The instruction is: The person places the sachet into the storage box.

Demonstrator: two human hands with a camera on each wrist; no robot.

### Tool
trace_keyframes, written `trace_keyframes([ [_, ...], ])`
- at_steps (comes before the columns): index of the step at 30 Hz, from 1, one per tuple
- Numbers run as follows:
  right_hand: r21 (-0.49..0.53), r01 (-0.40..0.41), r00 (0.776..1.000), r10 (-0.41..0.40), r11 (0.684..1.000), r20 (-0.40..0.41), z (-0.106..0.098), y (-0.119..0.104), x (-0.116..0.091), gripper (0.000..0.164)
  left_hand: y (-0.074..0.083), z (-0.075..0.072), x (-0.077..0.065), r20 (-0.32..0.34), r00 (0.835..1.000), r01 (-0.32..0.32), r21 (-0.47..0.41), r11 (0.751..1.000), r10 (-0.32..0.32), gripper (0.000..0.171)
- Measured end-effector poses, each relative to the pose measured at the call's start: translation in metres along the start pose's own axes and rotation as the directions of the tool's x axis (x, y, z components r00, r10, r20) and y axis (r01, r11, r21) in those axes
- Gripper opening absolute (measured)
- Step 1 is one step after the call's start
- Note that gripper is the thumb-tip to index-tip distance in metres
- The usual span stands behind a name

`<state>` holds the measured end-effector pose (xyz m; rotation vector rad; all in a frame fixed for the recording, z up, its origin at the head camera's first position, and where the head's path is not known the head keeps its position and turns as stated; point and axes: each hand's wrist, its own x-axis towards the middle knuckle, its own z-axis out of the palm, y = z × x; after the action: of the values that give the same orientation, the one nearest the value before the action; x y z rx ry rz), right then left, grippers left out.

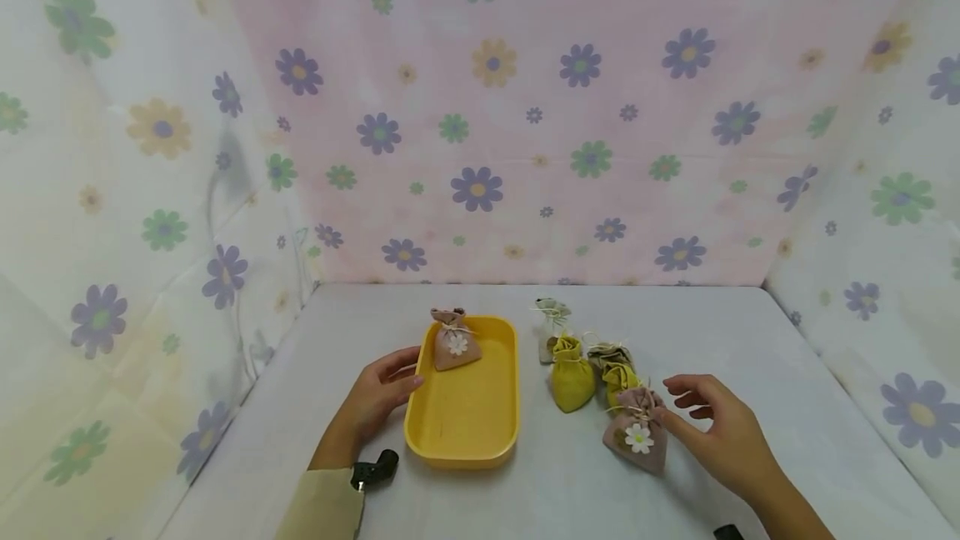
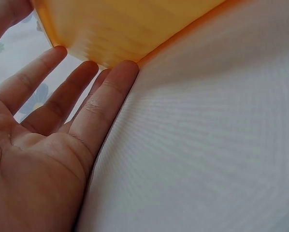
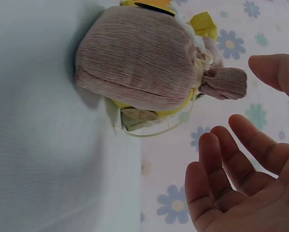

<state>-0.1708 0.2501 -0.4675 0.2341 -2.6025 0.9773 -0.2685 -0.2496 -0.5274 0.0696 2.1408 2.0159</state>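
On the white table [image 1: 360, 319], a mauve fabric flower-trimmed drawstring pouch [image 1: 637, 432], neck-to-base axis twelve-to-six, lies at nine o'clock from the nearer right hand [image 1: 716, 430], relaxed and holding nothing

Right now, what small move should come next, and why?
I'd probably close the right hand on the gathered neck of the nearest dusky-pink cloth pouch with a white flower: in the right wrist view, that hand is open beside the neck, apart from it. The left hand touches the rounded rectangular yellow tray, where a similar pink pouch sits.
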Motion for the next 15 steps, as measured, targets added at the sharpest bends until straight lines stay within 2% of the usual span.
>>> trace_keyframes([
  [7, 0.03, -0.065, 0.995, 0.062, 0.997, 0.077, 0.0061, 0.0014, 0.0021, 0.043, 0.0015, 0.0003, -0.0024, 0.011, 1.0, -0.013, 0.001, 1.0, 0.013, 0.055],
  [15, 0.062, -0.146, 0.984, 0.139, 0.987, 0.111, 0.011, 0.0041, 0.0026, 0.042, -0.0006, 0.0, -0.0015, 0.019, 1.0, -0.012, 0.001, 1.0, 0.012, 0.055],
])
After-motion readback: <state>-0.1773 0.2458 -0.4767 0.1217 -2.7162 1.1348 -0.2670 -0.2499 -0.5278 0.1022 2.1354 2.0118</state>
